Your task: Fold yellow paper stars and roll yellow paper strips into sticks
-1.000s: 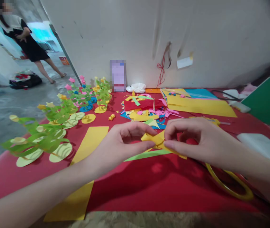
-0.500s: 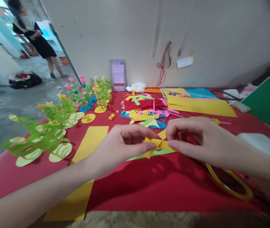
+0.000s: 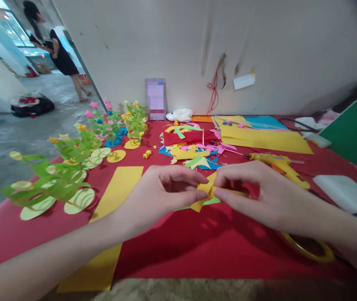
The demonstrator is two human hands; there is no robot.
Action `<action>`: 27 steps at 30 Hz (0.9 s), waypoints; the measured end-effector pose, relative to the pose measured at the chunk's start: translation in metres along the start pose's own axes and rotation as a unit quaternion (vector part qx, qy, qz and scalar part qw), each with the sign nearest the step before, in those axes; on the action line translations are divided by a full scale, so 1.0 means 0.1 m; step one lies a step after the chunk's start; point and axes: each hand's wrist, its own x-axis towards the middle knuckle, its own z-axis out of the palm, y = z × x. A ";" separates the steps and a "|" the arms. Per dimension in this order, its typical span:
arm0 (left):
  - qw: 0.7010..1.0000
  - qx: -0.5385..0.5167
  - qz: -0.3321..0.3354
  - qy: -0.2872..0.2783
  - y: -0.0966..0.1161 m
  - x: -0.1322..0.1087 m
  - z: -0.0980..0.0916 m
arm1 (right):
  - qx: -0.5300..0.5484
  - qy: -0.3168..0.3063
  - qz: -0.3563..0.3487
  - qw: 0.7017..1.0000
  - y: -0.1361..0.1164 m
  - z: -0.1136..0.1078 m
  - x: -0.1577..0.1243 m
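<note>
A folded piece of yellow paper (image 3: 199, 205) with several pointed flaps is held above the red table. My left hand (image 3: 169, 188) pinches its left side between thumb and fingers. From the other side, my right hand (image 3: 244, 184) pinches the right side, its fingertips close to those of the left. Beneath the hands, part of a light green paper strip (image 3: 212, 202) shows. A flat yellow paper strip (image 3: 120, 190) lies under my left forearm. The yellow handle of a pair of scissors (image 3: 310, 251) sticks out below my right wrist.
Green paper plants with star tops (image 3: 80, 150) line the table's left side. Coloured paper scraps (image 3: 194, 154) lie beyond the hands. A yellow glue gun (image 3: 286, 165), yellow sheets (image 3: 263, 140) and a white object (image 3: 344, 192) are on the right. A phone (image 3: 156, 99) leans on the wall; a person (image 3: 61, 56) stands far left.
My right hand has shifted slightly left, closer to my left fingertips, uncovering the glue gun. The yellow paper has turned a little between the hands. The person in the background has moved right.
</note>
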 end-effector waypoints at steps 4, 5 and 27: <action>1.000 -0.020 0.000 -0.008 -0.02 0.00 0.01 | 0.023 0.023 0.000 0.999 -0.03 0.06 0.02; 1.000 -0.025 0.004 -0.009 -0.02 0.00 0.01 | 0.025 0.027 0.000 0.999 -0.03 0.06 0.03; 0.999 -0.037 0.010 0.032 0.00 0.02 -0.04 | -0.019 0.040 0.027 0.999 -0.09 -0.09 0.00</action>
